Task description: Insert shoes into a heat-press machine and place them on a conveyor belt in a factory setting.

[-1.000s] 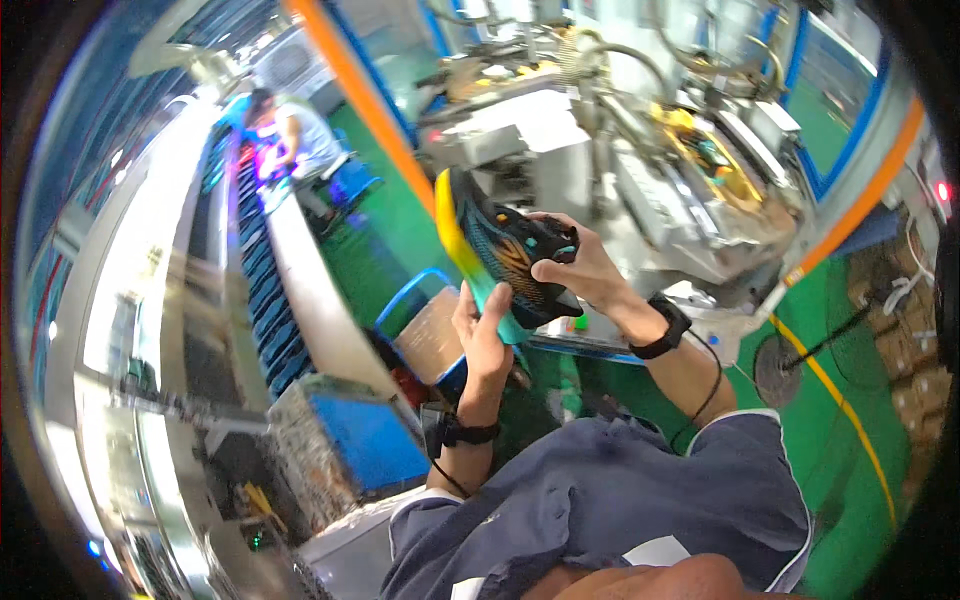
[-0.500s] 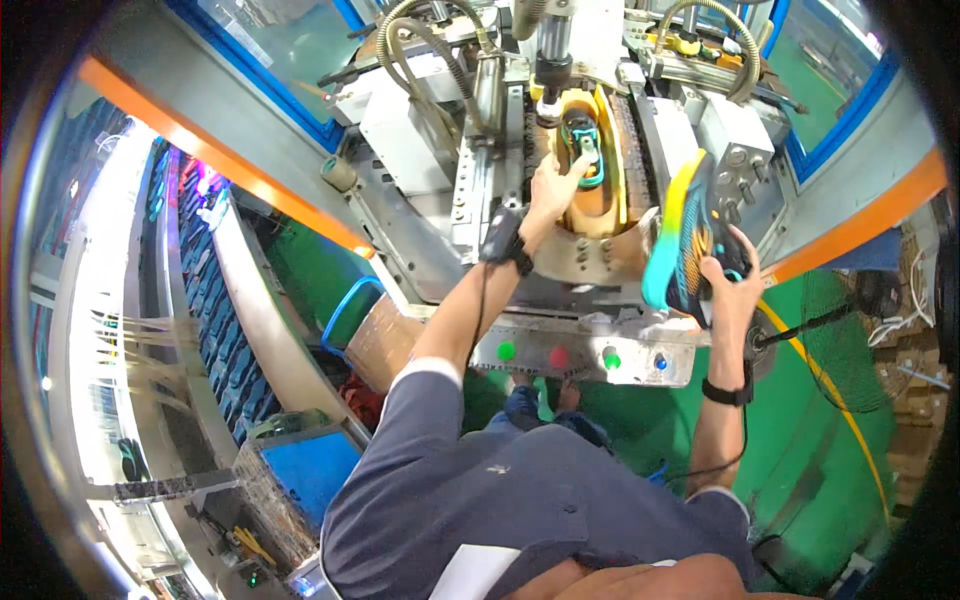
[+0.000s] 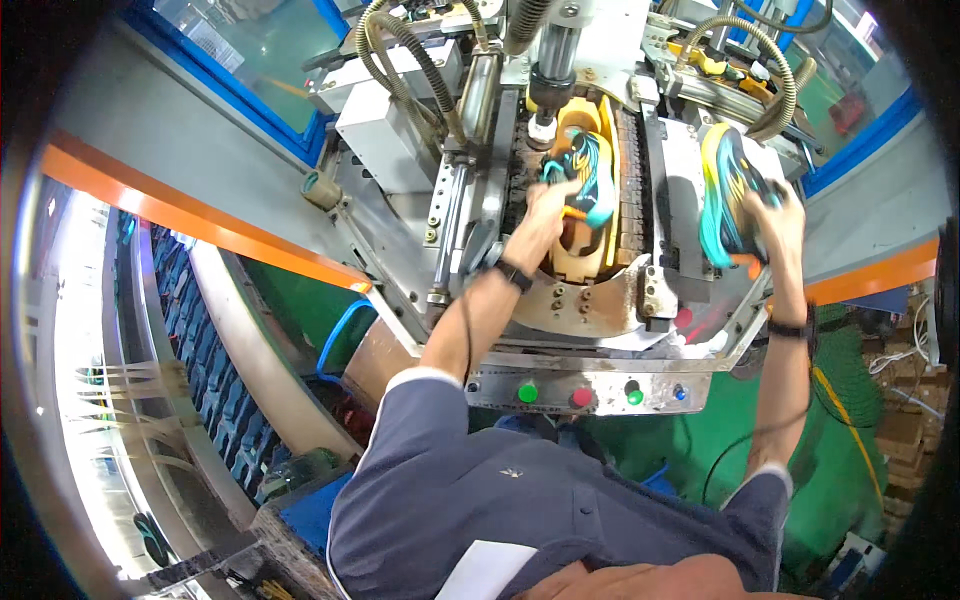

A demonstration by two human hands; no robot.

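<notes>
My left hand (image 3: 546, 218) is closed on a teal and black shoe (image 3: 592, 178), which is tipped over inside the tan, yellow-edged mould (image 3: 572, 262) of a press. The thumb lies across the shoe near its opening. Off to the right, my right hand (image 3: 779, 222) grips a second sports shoe (image 3: 722, 200), dark with a yellow-to-teal sole, held up above the machine's right side. Part of that shoe is covered by my fingers, and both shoes are slightly blurred.
A metal press cylinder (image 3: 553, 75) hangs just behind the mould. Along the machine's front edge runs a button panel (image 3: 600, 393). Orange-edged frame bars (image 3: 200, 225) flank me. At left stands a conveyor (image 3: 215, 350) carrying many dark pieces.
The shoe at my left hand was sitting down in the mould; now it is tilted, showing its striped side. My right hand has carried its shoe farther away and to the right.
</notes>
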